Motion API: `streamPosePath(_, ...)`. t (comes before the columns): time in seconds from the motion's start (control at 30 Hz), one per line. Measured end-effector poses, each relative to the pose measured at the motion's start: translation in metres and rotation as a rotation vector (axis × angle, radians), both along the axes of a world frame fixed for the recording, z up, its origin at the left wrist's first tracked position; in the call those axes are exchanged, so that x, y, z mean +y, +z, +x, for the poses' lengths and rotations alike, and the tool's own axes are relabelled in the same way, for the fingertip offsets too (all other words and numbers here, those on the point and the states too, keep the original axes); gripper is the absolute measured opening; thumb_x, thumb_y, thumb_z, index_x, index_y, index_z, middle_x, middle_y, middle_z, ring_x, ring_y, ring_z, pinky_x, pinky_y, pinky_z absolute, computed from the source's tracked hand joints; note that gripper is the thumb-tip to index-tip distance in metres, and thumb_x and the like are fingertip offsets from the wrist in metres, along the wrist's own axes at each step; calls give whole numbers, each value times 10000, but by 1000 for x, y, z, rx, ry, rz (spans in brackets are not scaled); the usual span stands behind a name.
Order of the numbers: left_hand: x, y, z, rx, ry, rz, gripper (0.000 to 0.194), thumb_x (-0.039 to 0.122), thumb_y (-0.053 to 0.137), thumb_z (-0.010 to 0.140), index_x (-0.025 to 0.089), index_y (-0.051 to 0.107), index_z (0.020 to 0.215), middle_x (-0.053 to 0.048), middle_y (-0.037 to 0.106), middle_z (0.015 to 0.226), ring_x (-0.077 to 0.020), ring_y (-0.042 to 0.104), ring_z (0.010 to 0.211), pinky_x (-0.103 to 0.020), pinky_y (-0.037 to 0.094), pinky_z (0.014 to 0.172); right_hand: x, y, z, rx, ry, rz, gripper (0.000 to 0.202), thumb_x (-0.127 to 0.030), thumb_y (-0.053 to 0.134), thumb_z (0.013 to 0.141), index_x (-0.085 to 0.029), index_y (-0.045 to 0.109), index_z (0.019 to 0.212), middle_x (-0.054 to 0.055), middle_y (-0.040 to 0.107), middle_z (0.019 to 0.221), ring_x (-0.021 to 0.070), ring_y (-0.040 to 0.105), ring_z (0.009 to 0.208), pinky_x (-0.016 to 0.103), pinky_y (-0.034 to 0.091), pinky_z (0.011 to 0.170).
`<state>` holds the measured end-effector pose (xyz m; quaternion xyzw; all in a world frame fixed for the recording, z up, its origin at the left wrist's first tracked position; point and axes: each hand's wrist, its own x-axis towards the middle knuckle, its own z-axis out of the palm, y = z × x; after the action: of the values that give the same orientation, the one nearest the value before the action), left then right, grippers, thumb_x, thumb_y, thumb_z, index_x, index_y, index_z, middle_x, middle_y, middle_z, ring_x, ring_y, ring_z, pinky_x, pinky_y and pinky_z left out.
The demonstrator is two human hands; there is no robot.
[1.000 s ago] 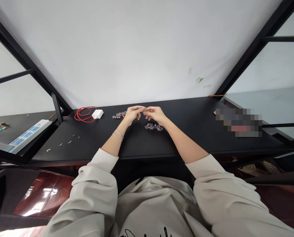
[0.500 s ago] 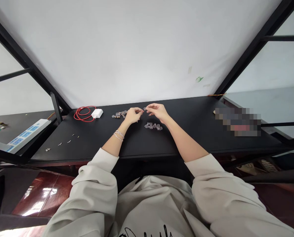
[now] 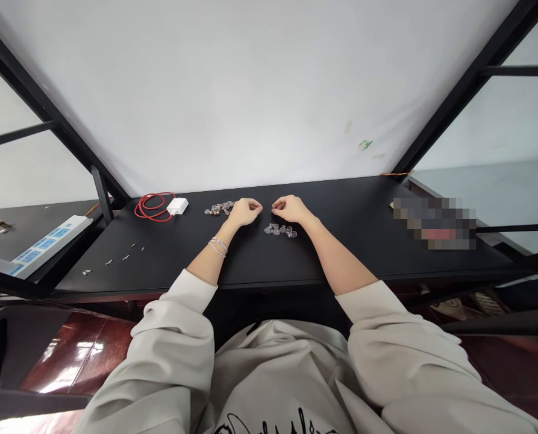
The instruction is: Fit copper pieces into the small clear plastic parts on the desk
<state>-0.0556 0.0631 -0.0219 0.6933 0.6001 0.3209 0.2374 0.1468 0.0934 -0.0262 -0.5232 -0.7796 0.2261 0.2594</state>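
My left hand (image 3: 246,211) is closed in a pinch above the black table (image 3: 341,235), and what it holds, if anything, is hidden. Beside it on the left lies a pile of small, clear, round pieces (image 3: 218,209) with brownish parts, partly covered by the hand. My right hand (image 3: 291,209) is also pinched, facing the left with a gap between them. A tiny dark spot shows at its fingertips, too small to name. Just below this hand sits a second cluster of small clear plastic pieces (image 3: 280,230).
A white charger (image 3: 177,207) with a coiled red cable (image 3: 149,208) lies at the left. Several tiny pieces (image 3: 126,257) are scattered near the front left. A white power strip (image 3: 47,244) stands further left. A blurred-out item (image 3: 435,224) lies at the right.
My right hand has drawn back slightly to the right and its fingers have curled down. The small clear piece at its fingertips no longer shows. My left hand stays almost in place.
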Motion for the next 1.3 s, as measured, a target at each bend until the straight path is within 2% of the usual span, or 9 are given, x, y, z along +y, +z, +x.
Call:
streamPosePath(0.23, 0, 0, 0, 16, -12, 1, 119, 208, 689, 875, 170, 798, 904, -59, 786, 883, -152, 685, 668, -292, 556, 824, 3, 0, 3, 28, 22, -59, 254, -197, 819, 766, -149, 811, 1015, 79, 794, 913, 189, 729, 806, 274, 555, 776)
streamPosePath(0.63, -1, 2, -1, 34, -10, -7, 116, 221, 694, 877, 188, 797, 920, -45, 791, 922, -143, 689, 684, -277, 552, 837, 10, -2, 9, 143, 15, -174, 347, -86, 811, 709, -135, 800, 1053, 81, 794, 939, 180, 725, 818, 271, 561, 784)
streamPosePath(0.8, -3, 5, 1, 49, -17, 0, 130, 206, 679, 879, 175, 798, 919, -52, 793, 913, -160, 707, 747, -279, 549, 860, 11, -1, 14, 191, -1, -170, 358, -32, 782, 674, -141, 810, 1014, 87, 793, 946, 186, 726, 828, 272, 570, 780)
streamPosePath(1.0, -3, 5, 1, 60, -20, 12, 124, 200, 688, 869, 180, 804, 908, -63, 793, 924, -199, 721, 877, -283, 555, 850, 6, -1, 9, 174, 5, -135, 296, -111, 797, 726, -147, 805, 1019, 74, 793, 907, 187, 724, 803, 290, 569, 797)
streamPosePath(1.13, -3, 3, 0, 59, -29, 20, 117, 198, 697, 861, 184, 797, 922, -57, 790, 914, -195, 716, 880, -292, 547, 874, 1, 1, 4, 201, 3, -99, 134, -196, 766, 814, -168, 814, 935, 70, 801, 914, 194, 722, 854, 305, 556, 853)
streamPosePath(1.2, -3, 3, 0, 53, -60, 49, 179, 189, 733, 827, 185, 785, 999, -45, 786, 925, -175, 702, 821, -292, 540, 865, -2, 3, 2, 302, 12, -139, 105, -225, 733, 856, -166, 811, 894, 74, 802, 925, 177, 709, 821, 283, 553, 800)
streamPosePath(1.3, -5, 2, 2, 5, -149, 105, 374, 207, 804, 767, 189, 739, 1134, -30, 773, 995, -120, 638, 667, -271, 532, 769, -6, 8, -1, 464, 44, -259, 163, -285, 726, 883, -140, 800, 881, 97, 790, 913, 141, 655, 701, 236, 499, 606)
